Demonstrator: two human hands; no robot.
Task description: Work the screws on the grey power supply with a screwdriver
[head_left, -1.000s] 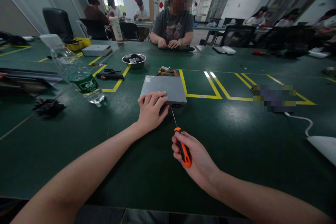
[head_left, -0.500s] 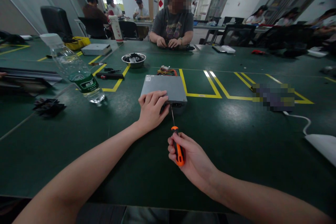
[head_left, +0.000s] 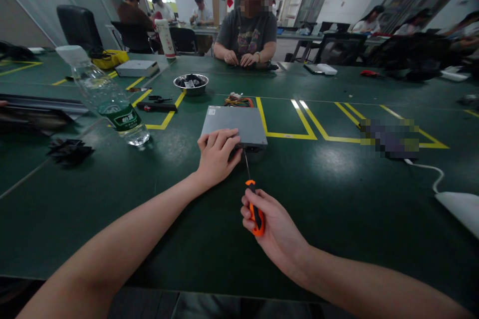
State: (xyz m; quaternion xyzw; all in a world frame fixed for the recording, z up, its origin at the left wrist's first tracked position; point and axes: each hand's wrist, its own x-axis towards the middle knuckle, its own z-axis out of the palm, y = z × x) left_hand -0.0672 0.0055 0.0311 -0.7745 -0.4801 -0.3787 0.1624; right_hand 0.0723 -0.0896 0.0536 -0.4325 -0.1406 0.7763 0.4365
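A grey metal computer power supply (head_left: 239,119) lies flat on the green table, with a bundle of coloured wires (head_left: 239,101) behind it. My left hand (head_left: 217,152) grips its near edge, fingers curled over the top and thumb against the front side. In my right hand (head_left: 267,212) is a screwdriver (head_left: 256,214) with an orange and black handle. Its thin shaft points away from me, and the tip meets the front side of the power supply near my left thumb. What lies at the tip is too small to make out.
To the left stand a tilted-looking water bottle (head_left: 116,104) and black parts (head_left: 70,152). A metal bowl (head_left: 190,84) holds small parts. Yellow tape marks the table. On the right lie a blurred-out device (head_left: 391,138) and a white cable (head_left: 430,167). Across sits a person (head_left: 247,30).
The screwdriver handle has turned slightly in my right hand, which has shifted a touch to the right. My left hand and the power supply keep their places.
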